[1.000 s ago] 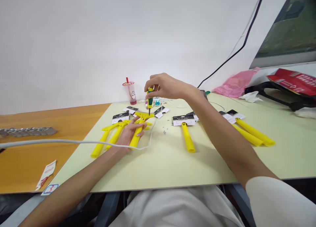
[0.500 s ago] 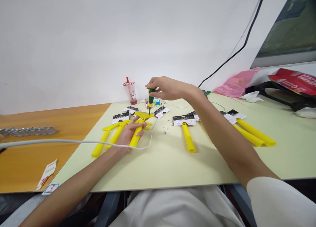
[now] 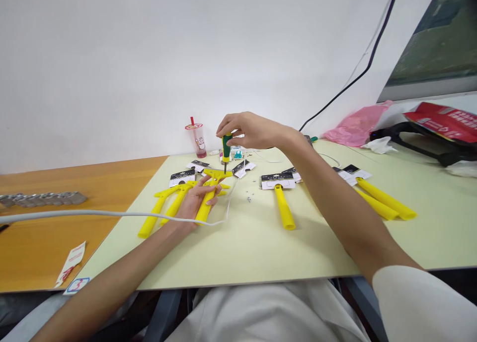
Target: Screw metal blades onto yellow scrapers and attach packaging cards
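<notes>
My left hand (image 3: 194,201) is closed around a yellow plastic scraper (image 3: 206,203), its wide head turned away from me. From above, my right hand (image 3: 246,129) grips a green and yellow screwdriver (image 3: 226,147) by its handle. The screwdriver stands upright, its tip at the right end of the scraper's head; whether a screw sits under it I cannot tell. Two more yellow scrapers (image 3: 152,218) lie left of my left hand. Several tiny metal screws or nuts (image 3: 249,199) are scattered to the right of the held scraper.
A yellow handle with a black-and-white card (image 3: 285,213) lies mid-table, and more yellow handles (image 3: 387,199) at the right. A drink cup (image 3: 197,141) stands by the wall. A white cable (image 3: 112,213) crosses in front of my left forearm. Metal parts (image 3: 44,198) line the wooden table.
My right hand has shifted slightly left and its fingers have turned a little on the screwdriver's handle. The scraper and my left hand stay in place.
</notes>
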The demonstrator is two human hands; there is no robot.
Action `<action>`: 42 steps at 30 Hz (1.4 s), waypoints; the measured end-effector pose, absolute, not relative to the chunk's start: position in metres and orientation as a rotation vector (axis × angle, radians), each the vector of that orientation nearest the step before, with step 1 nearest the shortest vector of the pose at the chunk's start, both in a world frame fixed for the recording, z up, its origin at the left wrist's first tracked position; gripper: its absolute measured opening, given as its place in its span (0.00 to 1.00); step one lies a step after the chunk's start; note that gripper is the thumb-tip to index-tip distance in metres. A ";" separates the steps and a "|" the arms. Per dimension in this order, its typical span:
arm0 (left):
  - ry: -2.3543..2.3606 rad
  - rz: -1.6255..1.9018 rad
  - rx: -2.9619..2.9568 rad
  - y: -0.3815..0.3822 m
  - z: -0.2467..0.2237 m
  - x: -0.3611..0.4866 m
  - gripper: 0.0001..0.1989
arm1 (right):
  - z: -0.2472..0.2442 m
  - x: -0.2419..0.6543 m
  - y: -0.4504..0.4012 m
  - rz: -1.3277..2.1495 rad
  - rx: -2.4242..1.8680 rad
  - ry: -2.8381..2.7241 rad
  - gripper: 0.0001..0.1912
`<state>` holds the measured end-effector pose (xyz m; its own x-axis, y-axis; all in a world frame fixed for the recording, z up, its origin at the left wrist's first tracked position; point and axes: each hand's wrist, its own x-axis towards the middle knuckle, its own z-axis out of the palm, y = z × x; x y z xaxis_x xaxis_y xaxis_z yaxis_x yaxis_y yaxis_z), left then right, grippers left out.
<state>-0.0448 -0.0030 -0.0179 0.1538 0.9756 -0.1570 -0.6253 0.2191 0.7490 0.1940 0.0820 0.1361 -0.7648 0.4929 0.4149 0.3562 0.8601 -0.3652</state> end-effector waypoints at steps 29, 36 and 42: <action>0.723 1.249 0.669 -0.001 -0.022 -0.046 0.38 | 0.135 0.197 0.087 0.279 -0.668 -2.470 0.18; 0.747 1.251 0.663 -0.002 -0.021 -0.044 0.39 | 0.135 0.197 0.085 0.225 -0.729 -2.474 0.19; 0.723 1.244 0.664 0.000 -0.025 -0.046 0.38 | 0.134 0.198 0.085 0.150 -0.753 -2.496 0.17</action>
<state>-0.0458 0.0001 -0.0251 0.1639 0.9788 -0.1227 -0.5912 0.1970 0.7821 0.1976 0.0847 0.1340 -0.7075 0.5426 0.4528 0.4845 0.8389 -0.2481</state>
